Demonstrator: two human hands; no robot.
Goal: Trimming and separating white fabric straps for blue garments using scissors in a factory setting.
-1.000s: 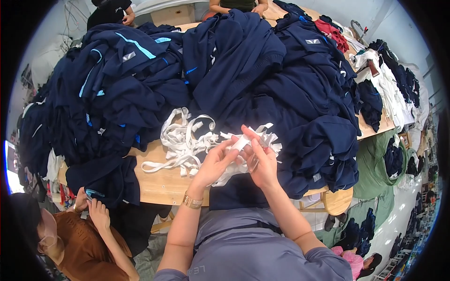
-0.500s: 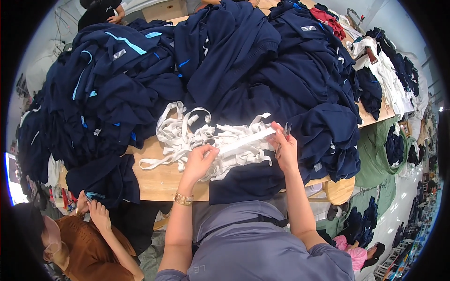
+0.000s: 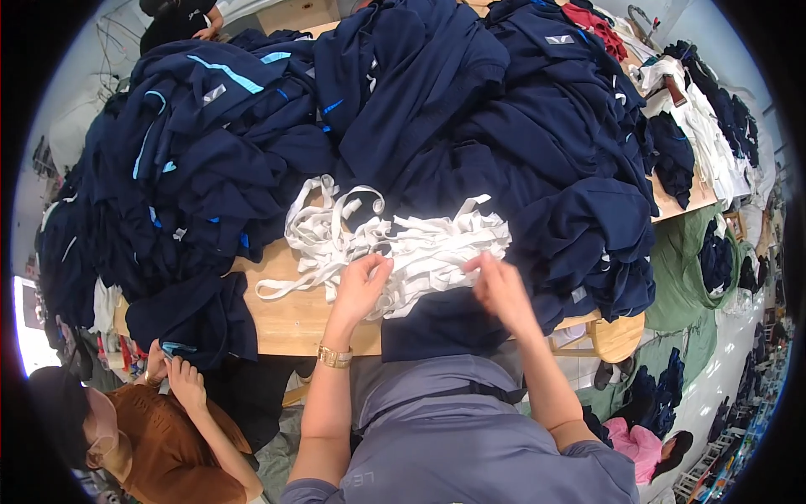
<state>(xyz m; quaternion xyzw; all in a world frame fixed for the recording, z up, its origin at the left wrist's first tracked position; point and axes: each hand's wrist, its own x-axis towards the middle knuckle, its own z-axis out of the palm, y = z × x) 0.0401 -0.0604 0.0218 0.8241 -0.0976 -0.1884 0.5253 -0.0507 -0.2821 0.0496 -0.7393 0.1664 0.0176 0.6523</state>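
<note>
A heap of white strips [image 3: 395,244] is being kept on the bare wooden table [image 3: 294,315] at the near edge, directly in front of the person, where it is being reached without leaning over the clothing. The left hand [image 3: 359,281] is being laid on the near side of the heap, its fingers curled into the strips as if one is being pinched out; whether a strip is actually being clamped cannot be told. The right hand [image 3: 499,286] is being held at the heap's right end, fingers bent and resting on the strips, and its hold is likewise not being shown clearly. A loose loop of strip is being left trailing toward the left over the wood, apart from the main bundle. A gold watch [image 3: 334,356] is being worn on the left wrist. Dark navy garments [image 3: 437,109] are being piled behind and on both sides of the heap, so that only the small front patch of table is being left open as a working space. At lower left, a second person in a brown top [image 3: 168,445] is being seen with hands at the table's edge, touching navy cloth. White garments [image 3: 697,118] are being stacked at the far right.
</note>
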